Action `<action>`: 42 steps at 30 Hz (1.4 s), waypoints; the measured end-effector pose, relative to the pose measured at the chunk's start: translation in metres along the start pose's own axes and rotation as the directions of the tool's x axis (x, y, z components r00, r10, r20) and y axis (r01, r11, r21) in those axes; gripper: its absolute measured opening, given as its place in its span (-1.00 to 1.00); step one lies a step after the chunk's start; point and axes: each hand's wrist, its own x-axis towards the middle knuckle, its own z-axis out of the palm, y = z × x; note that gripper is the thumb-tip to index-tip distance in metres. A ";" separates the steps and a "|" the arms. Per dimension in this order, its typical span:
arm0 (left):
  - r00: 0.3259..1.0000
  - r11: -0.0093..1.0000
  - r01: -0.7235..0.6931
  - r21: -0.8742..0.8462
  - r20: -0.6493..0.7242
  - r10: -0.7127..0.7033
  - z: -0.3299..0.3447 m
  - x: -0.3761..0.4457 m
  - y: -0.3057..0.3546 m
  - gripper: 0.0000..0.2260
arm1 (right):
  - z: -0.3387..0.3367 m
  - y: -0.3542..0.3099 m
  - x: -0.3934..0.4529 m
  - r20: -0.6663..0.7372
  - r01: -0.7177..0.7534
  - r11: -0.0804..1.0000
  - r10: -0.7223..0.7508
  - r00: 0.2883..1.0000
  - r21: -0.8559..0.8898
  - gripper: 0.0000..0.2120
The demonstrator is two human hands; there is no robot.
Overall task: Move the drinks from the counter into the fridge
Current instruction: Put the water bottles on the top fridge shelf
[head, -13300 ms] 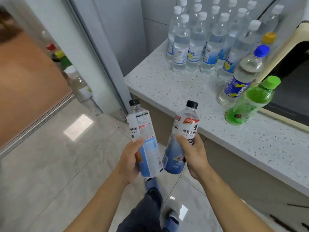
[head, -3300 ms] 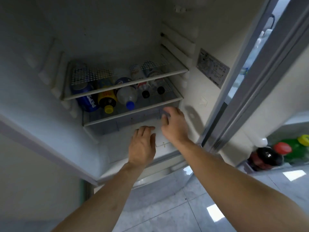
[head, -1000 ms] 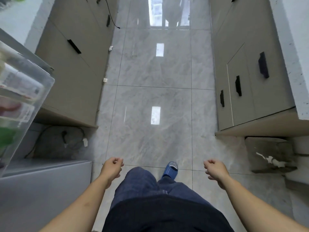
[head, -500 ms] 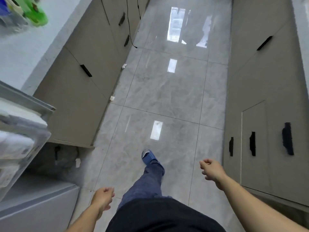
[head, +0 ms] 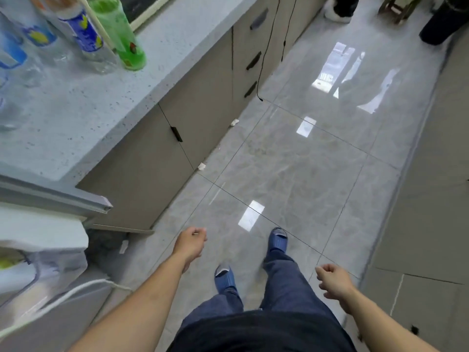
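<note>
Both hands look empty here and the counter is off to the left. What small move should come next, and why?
Probably a turn left and a reach to the counter for the nearest drink, the green bottle. The left hand and right hand hang loosely curled and hold nothing, while bottles stand on the counter, so more drinks are left to carry.

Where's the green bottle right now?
In the head view, the green bottle stands upper left on the counter, near its front edge, just right of a blue-labelled clear bottle.
</note>
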 end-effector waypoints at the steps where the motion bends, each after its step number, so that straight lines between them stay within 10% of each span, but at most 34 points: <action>1: 1.000 1.000 0.017 -0.013 -0.016 -0.017 0.003 0.002 0.005 -0.80 | -0.005 -0.010 0.011 0.017 0.006 1.000 -0.006 1.000 -0.025 -0.85; 24: 0.723 0.689 0.282 -0.668 -0.324 -0.610 0.063 -0.012 -0.027 -0.76 | 0.017 -0.370 0.142 0.463 0.529 0.752 -0.335 0.821 -0.393 -0.82; 36: 0.787 0.683 0.176 -0.709 -0.315 -0.530 -0.026 0.070 0.039 -0.69 | 0.070 -0.441 0.137 0.394 0.522 0.654 -0.348 0.851 -0.548 -0.85; 42: 0.825 0.764 -0.021 -0.645 -0.442 -0.351 -0.098 0.077 0.107 -0.86 | 0.142 -0.504 0.093 0.550 0.660 0.546 -0.379 0.744 -0.517 -0.85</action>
